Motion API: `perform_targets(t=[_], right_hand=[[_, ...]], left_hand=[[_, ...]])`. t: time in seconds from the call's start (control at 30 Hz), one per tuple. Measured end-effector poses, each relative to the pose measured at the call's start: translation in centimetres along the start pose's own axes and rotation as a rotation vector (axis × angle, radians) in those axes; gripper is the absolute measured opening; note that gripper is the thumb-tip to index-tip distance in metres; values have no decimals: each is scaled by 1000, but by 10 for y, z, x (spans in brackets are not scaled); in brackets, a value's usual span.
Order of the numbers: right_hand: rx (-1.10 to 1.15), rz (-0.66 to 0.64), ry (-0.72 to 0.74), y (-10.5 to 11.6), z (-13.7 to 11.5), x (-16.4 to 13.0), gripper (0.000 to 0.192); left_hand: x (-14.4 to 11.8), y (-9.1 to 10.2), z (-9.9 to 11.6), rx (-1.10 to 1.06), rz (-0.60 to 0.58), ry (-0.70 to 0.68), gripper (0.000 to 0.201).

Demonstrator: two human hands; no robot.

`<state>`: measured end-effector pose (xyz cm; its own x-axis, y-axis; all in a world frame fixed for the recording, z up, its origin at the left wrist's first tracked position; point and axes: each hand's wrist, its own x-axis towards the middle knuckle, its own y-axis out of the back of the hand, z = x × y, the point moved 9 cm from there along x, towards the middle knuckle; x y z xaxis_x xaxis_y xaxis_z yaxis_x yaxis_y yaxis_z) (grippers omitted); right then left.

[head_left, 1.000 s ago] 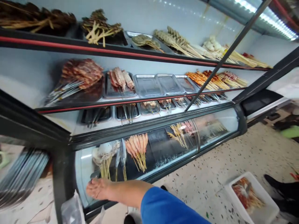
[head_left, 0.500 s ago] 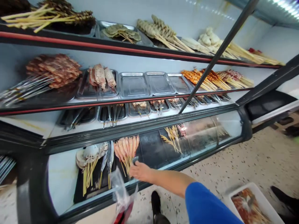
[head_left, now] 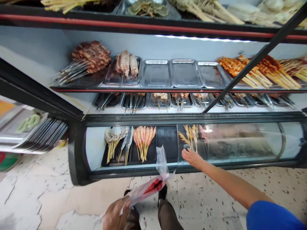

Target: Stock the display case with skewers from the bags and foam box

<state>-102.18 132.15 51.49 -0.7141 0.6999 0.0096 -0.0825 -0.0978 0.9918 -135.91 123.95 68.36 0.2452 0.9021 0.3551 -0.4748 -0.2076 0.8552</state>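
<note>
My left hand (head_left: 117, 212) is closed around the end of a clear plastic bag (head_left: 163, 163) with something red inside. The bag hangs over the floor in front of the display case. My right hand (head_left: 192, 157) reaches to the lower compartment, its fingers closed on a small grey handle (head_left: 186, 146) on the glass panel (head_left: 240, 143). Behind that hand lie pale yellowish skewers (head_left: 190, 135). Left of the panel's edge, shrimp skewers (head_left: 144, 139), fish skewers (head_left: 126, 145) and shellfish skewers (head_left: 115, 137) rest on black trays.
Meat skewers (head_left: 92, 56) and metal trays (head_left: 157, 73) stand on the middle shelf. A dark diagonal bar (head_left: 254, 60) crosses the case front. At left, a rack of stacked trays (head_left: 45, 134) stands beside the case. A black lower rim (head_left: 144, 172) borders the front.
My right hand has moved right with the handle, from beside the shrimp skewers to the pale yellowish ones. My left hand has come into view with the bag. The view has shifted left.
</note>
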Motion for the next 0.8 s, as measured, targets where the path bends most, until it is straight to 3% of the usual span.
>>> perform_targets(t=[0.1,0.2,0.3,0.37,0.4,0.47,0.53,0.63,0.8], right_hand=[[28,-51,-7,-4,12,-18,38],[65,-149,-25,2,15,-16,35],[184,-201,-253,40,8,13,25],[391,-91,-350,90,-21,47,25],[550,-22,-242,120,-53,68,25],[836,-41,-35,165,-119,105,27],[924,-77,13,191,-164,130,31],[966,-95,-77,198,-188,145,29],[968,-145,-275,174,-178,133,25]], left_hand=[[2,1,7,-22,37,-107,28],[-2,-1,3,-49,34,-163,21],[-6,-11,-3,-72,-25,-211,19],[-6,-17,-6,-107,-51,-253,20],[-6,-20,-7,-132,-65,-273,21],[-6,-24,-10,-172,-90,-295,22],[-6,-23,-15,-186,-89,-279,22],[-9,-17,-22,-183,-88,-245,22],[-8,-12,-23,-184,-145,-229,24]])
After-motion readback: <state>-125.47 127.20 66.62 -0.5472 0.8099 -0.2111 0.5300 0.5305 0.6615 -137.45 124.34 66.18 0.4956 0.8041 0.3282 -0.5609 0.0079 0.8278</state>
